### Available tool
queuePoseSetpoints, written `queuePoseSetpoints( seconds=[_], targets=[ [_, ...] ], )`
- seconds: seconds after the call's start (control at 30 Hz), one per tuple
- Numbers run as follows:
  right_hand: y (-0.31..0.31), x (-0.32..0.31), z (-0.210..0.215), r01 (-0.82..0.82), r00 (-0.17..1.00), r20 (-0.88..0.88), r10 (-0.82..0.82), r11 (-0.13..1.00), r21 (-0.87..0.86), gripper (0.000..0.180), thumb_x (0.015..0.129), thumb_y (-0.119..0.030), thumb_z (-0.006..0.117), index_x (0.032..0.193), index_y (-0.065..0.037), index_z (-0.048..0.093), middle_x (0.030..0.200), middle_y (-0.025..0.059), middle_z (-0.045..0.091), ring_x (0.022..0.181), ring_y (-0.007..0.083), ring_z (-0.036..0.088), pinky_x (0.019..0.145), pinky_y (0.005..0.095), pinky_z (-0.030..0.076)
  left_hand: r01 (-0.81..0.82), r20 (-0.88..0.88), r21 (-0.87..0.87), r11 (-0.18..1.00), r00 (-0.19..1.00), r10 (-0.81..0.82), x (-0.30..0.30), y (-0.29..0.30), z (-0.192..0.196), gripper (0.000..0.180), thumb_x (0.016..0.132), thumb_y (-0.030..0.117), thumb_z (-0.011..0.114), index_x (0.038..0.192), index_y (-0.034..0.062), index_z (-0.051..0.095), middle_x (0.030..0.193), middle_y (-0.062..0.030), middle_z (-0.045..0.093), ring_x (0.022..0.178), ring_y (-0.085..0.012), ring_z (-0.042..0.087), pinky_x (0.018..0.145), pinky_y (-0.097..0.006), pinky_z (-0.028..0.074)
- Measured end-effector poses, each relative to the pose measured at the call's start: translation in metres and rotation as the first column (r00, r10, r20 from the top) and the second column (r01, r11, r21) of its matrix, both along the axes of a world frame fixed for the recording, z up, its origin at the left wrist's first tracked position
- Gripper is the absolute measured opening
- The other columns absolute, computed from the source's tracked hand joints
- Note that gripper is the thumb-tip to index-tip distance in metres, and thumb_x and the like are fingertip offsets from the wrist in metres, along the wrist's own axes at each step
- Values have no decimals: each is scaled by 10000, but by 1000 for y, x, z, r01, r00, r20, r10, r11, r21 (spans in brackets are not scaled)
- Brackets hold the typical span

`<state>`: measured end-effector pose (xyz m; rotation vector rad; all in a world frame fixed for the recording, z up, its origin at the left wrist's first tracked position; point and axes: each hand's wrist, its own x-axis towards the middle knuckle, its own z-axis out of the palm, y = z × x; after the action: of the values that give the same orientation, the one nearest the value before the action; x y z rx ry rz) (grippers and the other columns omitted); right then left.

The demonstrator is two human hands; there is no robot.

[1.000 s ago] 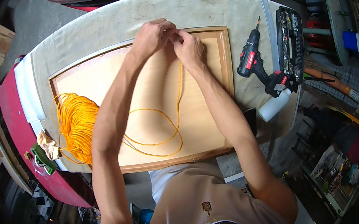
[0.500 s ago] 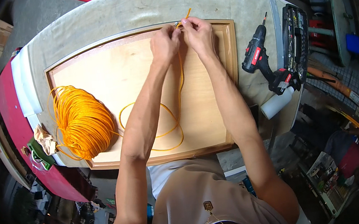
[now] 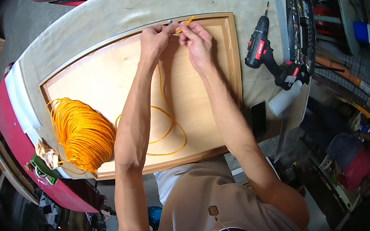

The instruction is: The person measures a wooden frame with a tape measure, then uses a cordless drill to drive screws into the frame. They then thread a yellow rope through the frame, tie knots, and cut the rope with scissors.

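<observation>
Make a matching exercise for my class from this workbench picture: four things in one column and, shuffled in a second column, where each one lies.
Things:
1. coil of orange cord
2. cordless drill
3. dark phone
4. end of the orange cord

Places:
A. pinched between the left hand and right hand at the far edge of the wooden panel
B. on the panel's left part
C. on the table, right of the panel, far side
D. on the table, by the panel's near right corner

Pairs: 1-B, 2-C, 3-D, 4-A
</observation>
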<state>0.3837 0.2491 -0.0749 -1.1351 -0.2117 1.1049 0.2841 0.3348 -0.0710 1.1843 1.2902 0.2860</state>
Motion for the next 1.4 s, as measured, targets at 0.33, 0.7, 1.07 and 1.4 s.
queuePoseSetpoints(
  seconds=[0.33, 0.7, 1.07, 1.4],
  targets=[
    [13, 1, -8, -102, 736, 568, 367, 890, -444, 203, 913, -161, 588, 876, 21, 668, 644, 38, 635, 515, 65, 534, 452, 214, 412, -33, 323, 91, 995, 947, 2, -13, -10, -19, 244, 946, 238, 582, 869, 21, 664, 688, 32, 586, 506, -9, 373, 442, -193, 277],
    [28, 6, 11, -187, 832, 369, 414, 836, -516, 186, 860, -57, 630, 1000, 59, 667, 694, 80, 662, 536, 95, 607, 458, 232, 494, -172, 481, 42, 984, 867, 131, -14, -18, -23, 139, 920, 135, 615, 918, 2, 653, 773, -6, 642, 584, -13, 485, 478, -165, 340],
    [28, -3, 7, -85, 905, 325, 275, 864, -496, 132, 809, 27, 633, 921, 96, 644, 803, 153, 672, 607, 157, 640, 517, 269, 556, -168, 440, 134, 977, 893, 94, -15, -19, -27, 127, 911, 85, 617, 961, -29, 642, 843, -40, 654, 721, -59, 583, 603, -179, 469],
    [26, -7, -5, 33, 942, 323, 87, 937, -348, 225, 803, 23, 628, 1020, 81, 624, 829, 131, 675, 686, 151, 642, 618, 255, 553, -147, 441, 120, 982, 894, 80, -17, -20, -26, 128, 901, 96, 634, 953, -19, 654, 849, -42, 660, 714, -52, 568, 597, -172, 438]
  ],
)
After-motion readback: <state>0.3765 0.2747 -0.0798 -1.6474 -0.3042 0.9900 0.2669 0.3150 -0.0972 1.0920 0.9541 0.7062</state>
